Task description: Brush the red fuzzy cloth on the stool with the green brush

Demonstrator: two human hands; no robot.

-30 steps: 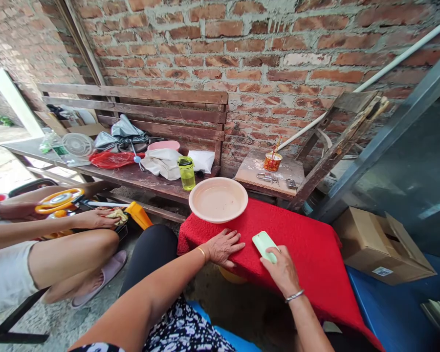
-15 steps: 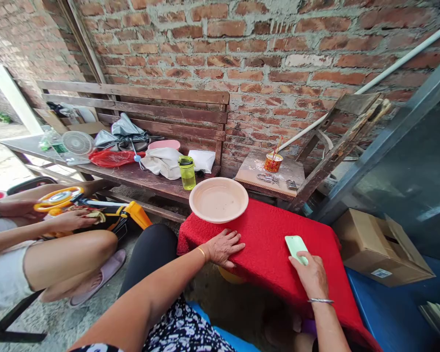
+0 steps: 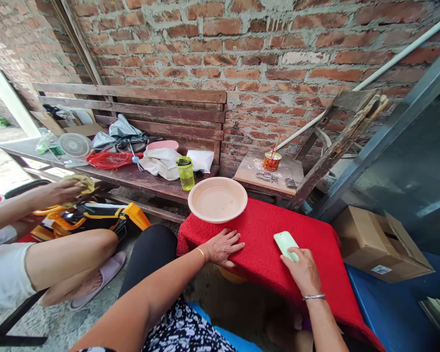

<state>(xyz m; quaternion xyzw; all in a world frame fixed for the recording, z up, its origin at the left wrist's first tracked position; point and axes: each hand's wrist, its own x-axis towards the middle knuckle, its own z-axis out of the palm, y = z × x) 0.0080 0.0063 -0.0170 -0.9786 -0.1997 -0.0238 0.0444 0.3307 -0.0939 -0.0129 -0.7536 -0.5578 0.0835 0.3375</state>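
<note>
My left hand (image 3: pixel 223 247) lies flat on the near left part of a red cloth (image 3: pixel 264 244), fingers spread, just below a pale pink basin (image 3: pixel 217 215). In my right hand (image 3: pixel 305 271) is a flat, pale green rounded block (image 3: pixel 285 244), gripped by its near end. The block rests on or just over the cloth; its underside is hidden, so I cannot tell its exact kind. The cloth drapes over a low table and hangs down its front. The basin holds what looks like clear water.
Behind is a wooden bench (image 3: pixel 161 180) with a yellow-green bottle (image 3: pixel 185 173), a fan (image 3: pixel 74 145) and bags. A small wooden stand (image 3: pixel 247 168) bears a patterned cup (image 3: pixel 272 161) and padlocks. A cardboard box (image 3: pixel 377 244) stands right. Another person's hand (image 3: pixel 60 191) holds a yellowish cloth at left.
My right hand has slid the pale green block left and slightly away over the red cloth. My left hand stays put. At left, the other person's hand has risen with the yellowish cloth.
</note>
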